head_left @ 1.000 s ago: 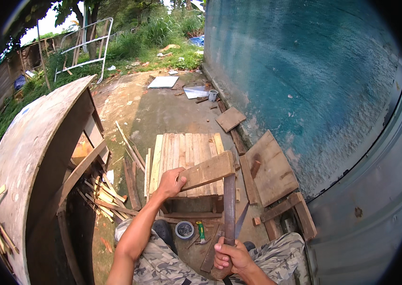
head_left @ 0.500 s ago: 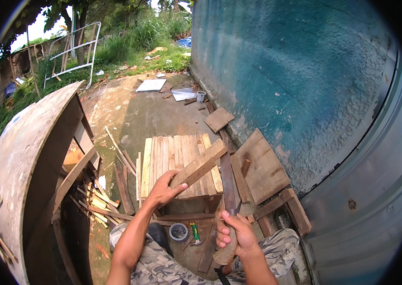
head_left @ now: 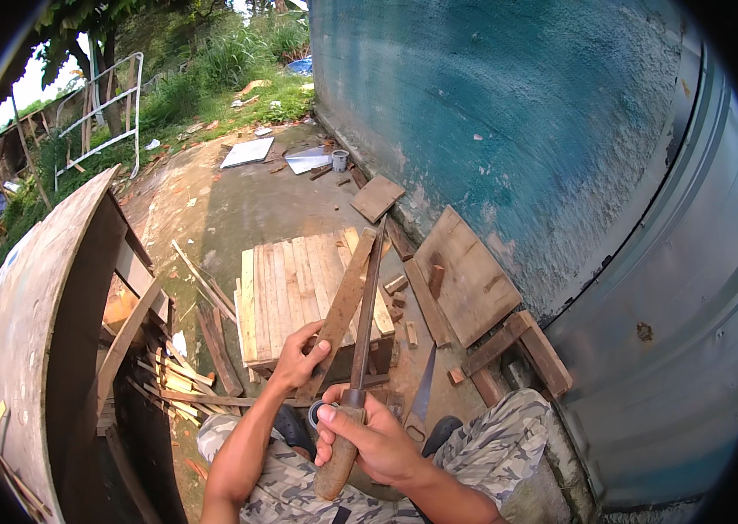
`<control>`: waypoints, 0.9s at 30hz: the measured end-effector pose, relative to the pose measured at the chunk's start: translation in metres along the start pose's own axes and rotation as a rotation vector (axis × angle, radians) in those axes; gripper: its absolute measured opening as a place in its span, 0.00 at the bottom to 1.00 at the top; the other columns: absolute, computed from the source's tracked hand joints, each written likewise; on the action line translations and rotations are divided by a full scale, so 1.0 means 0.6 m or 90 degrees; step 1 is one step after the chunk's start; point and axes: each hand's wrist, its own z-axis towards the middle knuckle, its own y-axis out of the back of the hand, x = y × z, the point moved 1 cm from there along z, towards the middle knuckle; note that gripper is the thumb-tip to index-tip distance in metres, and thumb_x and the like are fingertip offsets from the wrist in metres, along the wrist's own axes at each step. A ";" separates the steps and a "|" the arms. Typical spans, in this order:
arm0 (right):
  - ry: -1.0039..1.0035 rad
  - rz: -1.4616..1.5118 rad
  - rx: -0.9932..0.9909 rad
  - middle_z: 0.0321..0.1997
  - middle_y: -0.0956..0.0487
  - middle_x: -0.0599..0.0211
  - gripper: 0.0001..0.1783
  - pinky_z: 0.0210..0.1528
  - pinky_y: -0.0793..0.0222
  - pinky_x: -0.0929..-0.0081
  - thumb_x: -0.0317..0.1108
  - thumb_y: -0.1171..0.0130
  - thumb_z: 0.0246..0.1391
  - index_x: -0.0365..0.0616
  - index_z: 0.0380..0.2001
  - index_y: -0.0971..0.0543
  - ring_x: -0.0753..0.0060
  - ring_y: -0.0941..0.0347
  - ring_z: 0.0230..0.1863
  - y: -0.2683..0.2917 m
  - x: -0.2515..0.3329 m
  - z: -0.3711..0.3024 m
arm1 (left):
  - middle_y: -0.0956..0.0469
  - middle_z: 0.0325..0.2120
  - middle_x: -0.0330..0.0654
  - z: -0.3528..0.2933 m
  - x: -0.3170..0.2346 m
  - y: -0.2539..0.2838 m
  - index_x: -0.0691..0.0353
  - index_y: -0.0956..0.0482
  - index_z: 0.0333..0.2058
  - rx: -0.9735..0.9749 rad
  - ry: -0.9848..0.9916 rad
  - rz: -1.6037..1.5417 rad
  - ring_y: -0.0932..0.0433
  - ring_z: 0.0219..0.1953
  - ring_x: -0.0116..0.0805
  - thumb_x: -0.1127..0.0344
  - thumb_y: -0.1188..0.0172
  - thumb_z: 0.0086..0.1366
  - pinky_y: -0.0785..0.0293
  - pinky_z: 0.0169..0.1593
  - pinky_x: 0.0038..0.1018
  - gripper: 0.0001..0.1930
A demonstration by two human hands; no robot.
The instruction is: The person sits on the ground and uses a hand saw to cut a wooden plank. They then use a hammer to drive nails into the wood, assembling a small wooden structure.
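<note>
My left hand (head_left: 301,356) is closed around the lower part of a narrow wooden board (head_left: 344,301), which slants up and away over the slatted wooden crate (head_left: 286,288). My right hand (head_left: 369,441) grips the wooden handle of a machete (head_left: 369,314). Its long dark blade points up and away, along the board's right side, and the tip is close to the board's far end; whether they touch I cannot tell. Behind my right hand a small round tub (head_left: 315,414) is mostly hidden. A handsaw (head_left: 422,397) lies on the ground between my feet.
A large curved wooden panel (head_left: 46,262) stands at left, beside a heap of split sticks (head_left: 178,380). Square boards (head_left: 466,279) and wood offcuts lie along the blue wall (head_left: 491,131). Corrugated metal sheeting (head_left: 665,349) rises at right. A white metal frame (head_left: 137,113) stands far left.
The board has swung more upright, and the machete has moved left and tilted right at its tip. My right hand has shifted left, covering the hammer and part of the tub. The handsaw has come into view.
</note>
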 end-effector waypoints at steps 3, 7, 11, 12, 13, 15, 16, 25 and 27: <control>0.002 -0.007 0.002 0.32 0.27 0.67 0.17 0.34 0.24 0.68 0.36 0.39 0.66 0.42 0.51 0.31 0.72 0.24 0.29 -0.002 -0.002 -0.001 | 0.20 0.47 0.44 -0.003 0.001 0.003 0.70 0.30 0.62 -0.001 -0.016 -0.033 0.22 0.46 0.30 0.50 0.36 0.67 0.25 0.51 0.28 0.34; -0.011 -0.016 0.012 0.31 0.27 0.68 0.17 0.33 0.24 0.68 0.37 0.39 0.66 0.42 0.51 0.31 0.72 0.24 0.28 0.002 0.000 -0.003 | 0.20 0.48 0.45 -0.005 -0.002 0.003 0.70 0.30 0.63 -0.008 -0.013 -0.022 0.22 0.46 0.29 0.50 0.36 0.67 0.25 0.51 0.28 0.34; -0.035 -0.002 0.016 0.30 0.28 0.68 0.14 0.36 0.24 0.64 0.34 0.43 0.68 0.43 0.51 0.32 0.71 0.26 0.29 0.008 0.000 -0.004 | 0.20 0.47 0.45 -0.004 -0.003 0.001 0.69 0.30 0.63 -0.016 -0.033 -0.007 0.21 0.46 0.30 0.50 0.36 0.67 0.25 0.51 0.28 0.34; -0.045 0.008 0.019 0.30 0.29 0.68 0.12 0.37 0.25 0.62 0.33 0.45 0.69 0.44 0.52 0.32 0.70 0.26 0.29 0.009 0.000 -0.003 | 0.20 0.47 0.45 -0.004 -0.003 0.002 0.69 0.30 0.63 -0.017 -0.047 -0.003 0.21 0.46 0.31 0.50 0.36 0.67 0.25 0.51 0.29 0.34; -0.045 0.007 0.022 0.30 0.29 0.68 0.12 0.37 0.25 0.62 0.33 0.45 0.69 0.44 0.52 0.32 0.70 0.26 0.29 0.009 0.000 -0.003 | 0.20 0.48 0.45 -0.004 -0.002 0.002 0.69 0.30 0.63 -0.020 -0.038 -0.003 0.21 0.46 0.31 0.50 0.36 0.67 0.25 0.51 0.29 0.34; -0.042 0.013 0.029 0.29 0.29 0.68 0.12 0.37 0.25 0.63 0.34 0.45 0.69 0.44 0.51 0.32 0.70 0.27 0.29 0.010 0.001 -0.002 | 0.21 0.49 0.46 -0.004 -0.002 0.004 0.69 0.30 0.63 -0.027 -0.032 0.002 0.21 0.46 0.31 0.49 0.36 0.67 0.24 0.51 0.28 0.35; -0.045 0.011 0.027 0.29 0.29 0.68 0.12 0.37 0.25 0.63 0.34 0.45 0.69 0.44 0.51 0.32 0.71 0.27 0.28 0.010 0.002 -0.002 | 0.21 0.50 0.46 -0.003 -0.002 0.005 0.69 0.30 0.63 -0.021 -0.033 0.002 0.21 0.47 0.32 0.49 0.36 0.67 0.25 0.52 0.29 0.34; -0.038 0.080 0.020 0.25 0.31 0.70 0.14 0.27 0.28 0.68 0.38 0.49 0.71 0.42 0.53 0.31 0.74 0.30 0.21 0.027 0.053 -0.027 | 0.22 0.50 0.57 0.013 -0.007 0.028 0.68 0.34 0.66 -0.144 -0.169 0.378 0.22 0.52 0.54 0.50 0.44 0.70 0.28 0.56 0.37 0.34; -0.053 0.136 0.044 0.24 0.30 0.71 0.15 0.25 0.29 0.70 0.39 0.48 0.71 0.42 0.54 0.31 0.75 0.30 0.20 0.040 0.082 -0.044 | 0.23 0.50 0.59 0.013 -0.008 0.053 0.66 0.35 0.67 -0.144 -0.140 0.469 0.23 0.51 0.59 0.50 0.44 0.69 0.28 0.57 0.38 0.34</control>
